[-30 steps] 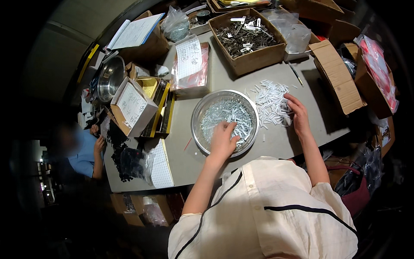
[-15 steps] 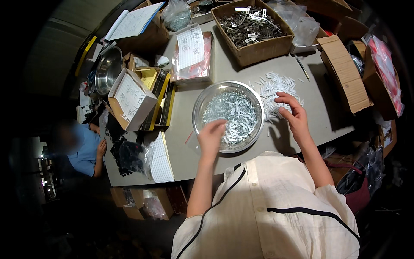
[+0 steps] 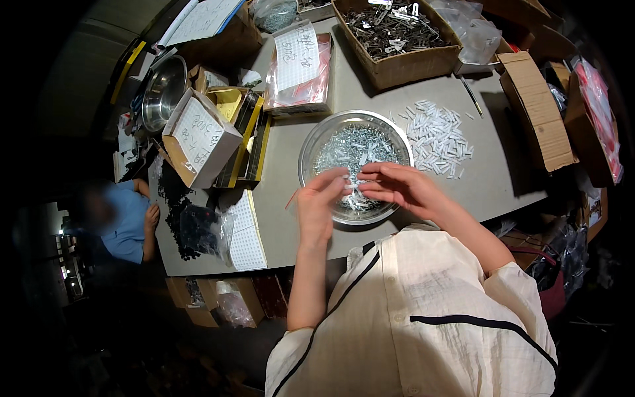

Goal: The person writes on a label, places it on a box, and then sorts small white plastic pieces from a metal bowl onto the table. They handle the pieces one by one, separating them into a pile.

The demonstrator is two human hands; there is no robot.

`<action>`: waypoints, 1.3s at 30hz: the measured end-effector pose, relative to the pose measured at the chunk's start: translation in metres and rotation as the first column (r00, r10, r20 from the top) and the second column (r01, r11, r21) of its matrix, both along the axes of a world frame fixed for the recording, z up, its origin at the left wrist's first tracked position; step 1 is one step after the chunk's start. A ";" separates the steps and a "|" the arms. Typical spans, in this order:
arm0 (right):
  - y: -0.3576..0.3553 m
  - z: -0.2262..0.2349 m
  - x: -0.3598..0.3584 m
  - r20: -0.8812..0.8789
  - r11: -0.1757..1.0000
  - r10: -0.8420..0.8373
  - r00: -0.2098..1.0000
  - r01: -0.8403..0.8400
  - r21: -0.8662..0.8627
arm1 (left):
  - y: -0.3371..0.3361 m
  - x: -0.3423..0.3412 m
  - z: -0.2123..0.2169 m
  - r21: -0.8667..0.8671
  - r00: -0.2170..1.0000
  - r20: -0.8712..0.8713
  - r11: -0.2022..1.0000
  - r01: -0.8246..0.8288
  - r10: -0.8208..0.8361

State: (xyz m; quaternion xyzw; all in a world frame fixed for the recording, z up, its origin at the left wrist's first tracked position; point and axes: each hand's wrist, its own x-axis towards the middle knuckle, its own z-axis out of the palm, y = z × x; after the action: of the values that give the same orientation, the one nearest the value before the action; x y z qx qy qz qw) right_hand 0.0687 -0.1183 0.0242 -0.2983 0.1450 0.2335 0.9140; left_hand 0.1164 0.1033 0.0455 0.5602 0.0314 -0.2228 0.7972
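Note:
A round steel bowl (image 3: 305,147) stands in front of me, full of small shiny metal parts (image 3: 350,142) with white pieces mixed in. Above its near half my two hands face each other, fingertips close together. The fingers of my left hand (image 3: 317,202) are pressed together over the near left of the bowl, with a tiny pale piece at their tips that is too small to name. My right hand (image 3: 411,190) reaches in from the right, fingers stretched and apart from the thumb. Beyond it, a pile of small white plastic pieces (image 3: 440,144) lies on the table right of the bowl.
At the back stands a cardboard box (image 3: 417,69) of dark metal parts. A box with red-and-clear bags (image 3: 297,99) and a white open box (image 3: 202,142) stand left. A pen (image 3: 472,97) lies right, near a cardboard flap (image 3: 537,109). Another person (image 3: 126,218) sits far left.
My right hand has moved left from the white pile to over the bowl, beside my left hand. The white pile lies more spread out. The view has shifted slightly.

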 end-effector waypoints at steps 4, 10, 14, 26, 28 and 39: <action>0.011 -0.005 0.004 -0.103 0.965 0.052 0.993 -0.024 0.260 | -0.017 -0.007 0.007 0.042 0.993 -0.022 0.992 0.117 -0.116; 0.003 -0.025 0.002 -0.094 0.916 0.051 0.994 -0.009 0.401 | -0.026 -0.011 0.014 0.130 0.979 0.005 0.971 0.199 -0.202; -0.008 -0.013 0.001 -0.110 0.940 0.006 0.994 0.031 0.339 | -0.021 -0.010 0.027 0.190 0.982 0.129 0.975 0.111 -0.137; -0.117 -0.044 -0.018 0.345 0.581 -0.395 0.852 0.522 -0.624 | 0.004 -0.024 -0.012 0.946 0.664 0.322 0.196 -0.260 -0.675; -0.112 -0.043 -0.020 0.428 0.437 -0.349 0.833 0.549 -0.712 | 0.000 -0.022 -0.019 0.954 0.644 0.298 0.208 -0.215 -0.704; -0.080 -0.030 -0.027 0.447 0.586 -0.226 0.866 0.487 -0.648 | 0.013 -0.008 -0.039 0.948 0.591 0.317 0.243 -0.204 -0.741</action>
State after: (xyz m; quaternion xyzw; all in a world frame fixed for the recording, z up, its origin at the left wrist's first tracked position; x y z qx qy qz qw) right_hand 0.0415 -0.1987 -0.0062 -0.6413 0.1359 -0.0884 0.7499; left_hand 0.1086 0.1163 0.0067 0.9394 -0.2840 -0.0632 0.1811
